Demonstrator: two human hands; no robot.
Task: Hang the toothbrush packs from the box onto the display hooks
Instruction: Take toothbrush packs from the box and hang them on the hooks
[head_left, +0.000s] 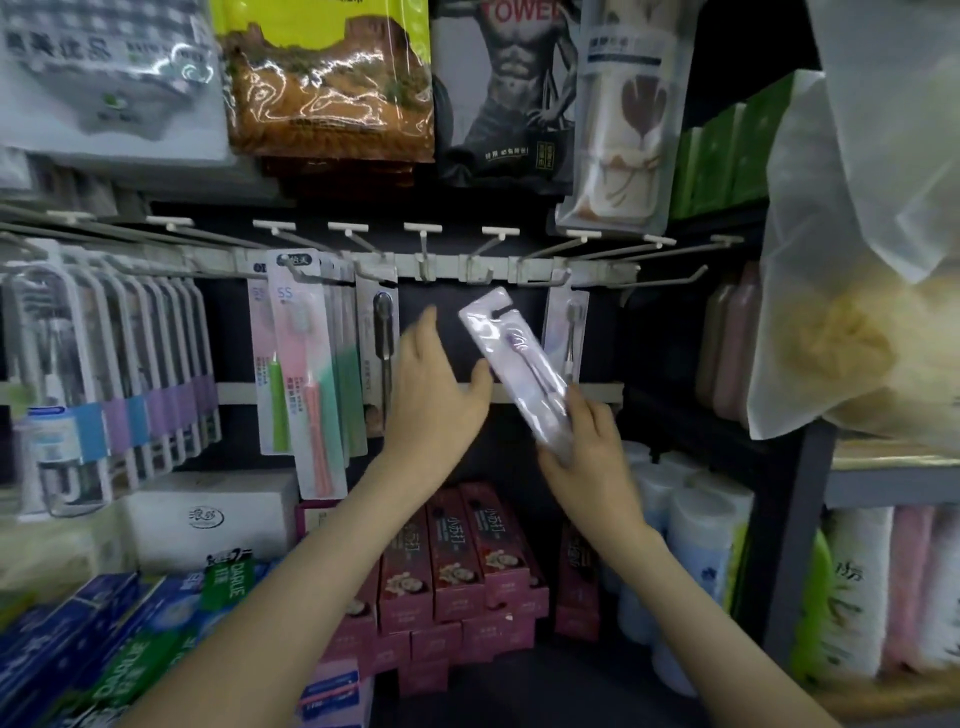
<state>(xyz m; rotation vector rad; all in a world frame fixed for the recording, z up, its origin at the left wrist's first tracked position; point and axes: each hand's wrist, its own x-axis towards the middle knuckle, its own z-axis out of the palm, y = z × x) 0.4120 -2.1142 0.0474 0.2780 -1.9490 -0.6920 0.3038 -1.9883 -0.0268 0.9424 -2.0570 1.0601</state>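
While right hand (587, 441) grips lower end of toothbrush pack (514, 358), pack tilts up-left, top just below bare display hooks (480, 273). Left hand (434, 387) released, fingers spread, beside pack. Hung packs (306, 364) left; red toothpaste boxes (457, 561) below.

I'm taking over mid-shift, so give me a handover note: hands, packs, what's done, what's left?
Left hand: open, raised, holding nothing, beside the hung black-brush pack.
Right hand: grips the lower end of a tilted toothbrush pack, its top just under the bare hooks.
Done: a pale pack hangs right of them.
Left: hook this pack; box not in view.
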